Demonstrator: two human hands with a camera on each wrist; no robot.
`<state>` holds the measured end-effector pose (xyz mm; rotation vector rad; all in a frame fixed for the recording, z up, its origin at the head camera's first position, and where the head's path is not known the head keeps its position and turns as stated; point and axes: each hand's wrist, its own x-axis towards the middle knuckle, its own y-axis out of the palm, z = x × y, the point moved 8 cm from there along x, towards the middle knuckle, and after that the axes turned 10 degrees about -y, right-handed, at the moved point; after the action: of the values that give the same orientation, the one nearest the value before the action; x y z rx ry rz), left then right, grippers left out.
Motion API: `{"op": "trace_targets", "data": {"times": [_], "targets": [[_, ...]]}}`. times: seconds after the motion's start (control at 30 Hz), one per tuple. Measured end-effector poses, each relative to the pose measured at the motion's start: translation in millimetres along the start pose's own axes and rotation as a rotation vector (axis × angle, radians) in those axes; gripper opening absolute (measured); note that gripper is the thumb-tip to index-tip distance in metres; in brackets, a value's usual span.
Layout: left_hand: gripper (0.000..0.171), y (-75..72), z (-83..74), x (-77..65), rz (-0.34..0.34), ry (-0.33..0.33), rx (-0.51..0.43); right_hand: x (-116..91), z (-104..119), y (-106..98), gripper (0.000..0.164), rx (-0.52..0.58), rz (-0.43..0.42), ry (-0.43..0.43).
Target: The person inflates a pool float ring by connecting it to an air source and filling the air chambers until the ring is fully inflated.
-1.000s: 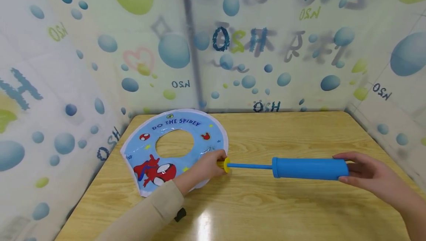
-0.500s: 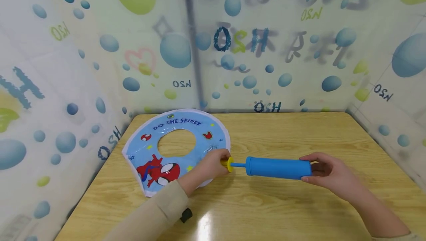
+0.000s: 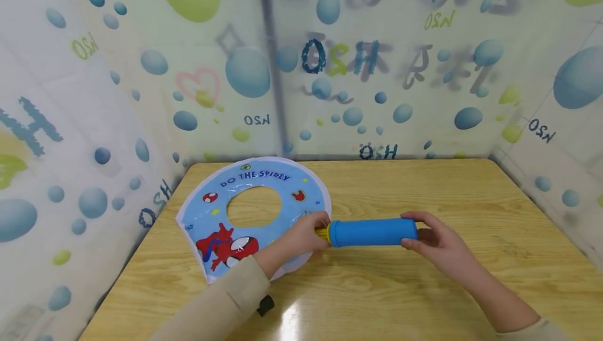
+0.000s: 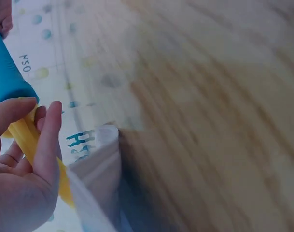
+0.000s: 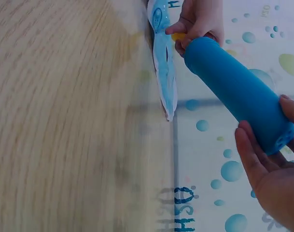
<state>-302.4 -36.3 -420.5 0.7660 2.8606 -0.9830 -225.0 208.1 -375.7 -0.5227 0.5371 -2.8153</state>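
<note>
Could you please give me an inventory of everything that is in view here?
Pump barrel: one, blue, between the two hands
Pump end piece: one, yellow, at the barrel's left end, gripped by the left fingers
Printed ring: one, light blue with white edge, on the table's left part
Table: one, light wood, under the ring
Wall covering: three sides, pale with blue and green bubbles, around the table
Small item: one, black, by the left cuff, unidentifiable
Sleeves: two, beige, at the lower edge
Left hand: one, bare, at the yellow piece
Right hand: one, bare, holding the barrel's right end
</note>
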Motion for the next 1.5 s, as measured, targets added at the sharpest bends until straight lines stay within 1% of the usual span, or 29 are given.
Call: {"op": "trace_targets", "data": {"times": [0.07,0.2,0.33,0.43,0.57,0.7,0.8,0.9,0.93,1.03,1.13,1.23,1.3,1.43,1.5], "targets": [[0.027,-1.3,1.3,-0.2,0.013,-0.009,-0.036,-0.4,3.2,-5.0,0.047,0.001,-0.021,-0.022],[0.026,-4.9,5.9,-0.9,0.030,-0.033,-0.084,-3.1,7.0,-23.1,0.044,0.007,-0.063,-0.097],[0.025,-8.9,10.6,-1.6,0.030,-0.052,-0.095,-9.6,7.1,-42.4,0.046,0.067,-0.073,-0.173],[0.024,-11.4,12.4,-2.7,0.031,-0.063,-0.094,-15.9,6.2,-57.4,0.049,0.108,-0.085,-0.201],[0.023,-13.7,15.3,-3.8,0.042,-0.075,-0.083,-25.4,3.1,-77.0,0.050,0.095,-0.108,-0.185],[0.022,-17.3,17.4,-5.1,0.043,-0.066,-0.083,-34.4,-1.6,-93.6,0.052,-0.005,-0.130,-0.153],[0.021,-20.4,15.9,-7.2,0.033,-0.055,-0.068,-38.1,-5.2,-103.1,0.053,-0.094,-0.143,-0.116],[0.020,-20.4,12.4,-8.5,0.028,-0.040,-0.030,-38.1,-7.9,-107.8,0.051,-0.120,-0.155,-0.054],[0.020,-19.7,10.8,-8.6,0.029,-0.034,-0.022,-37.2,-8.1,-107.3,0.050,-0.129,-0.155,-0.035],[0.020,-16.5,5.3,-8.7,0.034,-0.007,-0.011,-30.8,-6.1,-98.7,0.046,-0.100,-0.137,-0.005],[0.022,-16.1,0.6,-9.0,0.012,0.010,0.013,-22.2,-3.2,-79.9,0.044,-0.046,-0.093,-0.009],[0.024,-17.3,-3.6,-9.5,-0.016,0.024,0.046,-15.7,-3.5,-60.0,0.041,-0.003,-0.073,0.005],[0.025,-17.7,-6.3,-9.7,-0.029,0.029,0.067,-12.3,-4.1,-48.7,0.040,0.015,-0.076,0.017],[0.024,-15.2,-10.2,-9.5,-0.028,0.036,0.057,-6.1,-4.2,-28.9,0.041,0.054,-0.091,0.024],[0.025,-15.0,-12.4,-9.9,-0.044,0.049,0.066,-3.2,-3.8,-19.8,0.042,0.071,-0.089,0.028]]}}
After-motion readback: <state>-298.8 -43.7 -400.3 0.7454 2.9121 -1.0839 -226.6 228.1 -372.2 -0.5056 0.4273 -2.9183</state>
